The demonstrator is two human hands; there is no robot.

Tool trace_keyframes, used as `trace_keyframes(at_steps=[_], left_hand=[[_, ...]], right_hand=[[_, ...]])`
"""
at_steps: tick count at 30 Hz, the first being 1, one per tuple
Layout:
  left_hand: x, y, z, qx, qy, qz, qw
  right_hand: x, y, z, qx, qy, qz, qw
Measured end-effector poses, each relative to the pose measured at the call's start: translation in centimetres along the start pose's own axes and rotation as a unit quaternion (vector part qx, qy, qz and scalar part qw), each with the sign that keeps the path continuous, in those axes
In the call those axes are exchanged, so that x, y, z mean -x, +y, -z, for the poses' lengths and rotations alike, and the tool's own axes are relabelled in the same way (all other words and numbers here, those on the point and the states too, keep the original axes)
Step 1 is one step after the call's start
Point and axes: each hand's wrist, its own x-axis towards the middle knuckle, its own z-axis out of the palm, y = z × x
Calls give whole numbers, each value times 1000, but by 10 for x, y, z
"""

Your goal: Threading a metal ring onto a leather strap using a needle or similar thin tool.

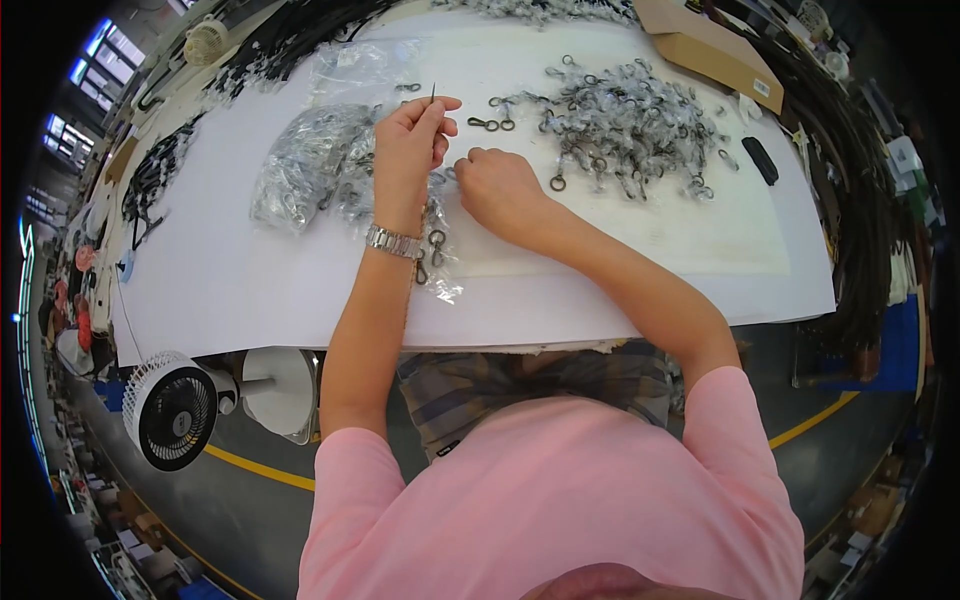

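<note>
My left hand [408, 140], with a metal watch band on the wrist, is raised over the white table [620, 285]. Its fingers are closed on a thin dark pointed tool [433, 93], whose tip sticks up. Beside it, lower and to the right, my right hand [497, 188] is curled closed; whatever it may hold is hidden. Under and beside the left wrist lie dark metal swivel hooks [436, 243] in clear plastic. Another swivel hook [484, 124] lies bare just beyond my hands. To the right spreads a heap of plastic-wrapped hooks [630, 120].
A clear plastic bag [305, 165] of parts lies left of my hands. At the right are a black oblong object [760, 160] and a cardboard box [715, 50]. Dark cords [290, 45] line the far left edge. A fan [175, 415] stands below the table's left side.
</note>
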Motion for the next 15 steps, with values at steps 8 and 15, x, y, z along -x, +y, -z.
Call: trace_keyframes(at_steps=[8,15], left_hand=[[-3,-5,5,-161,-62,-59,983],[4,-2,-8,-234,-165,-11,958]], right_hand=[[5,23,35,-133,-25,-111,985],[25,56,59,-518,21,-223,825]])
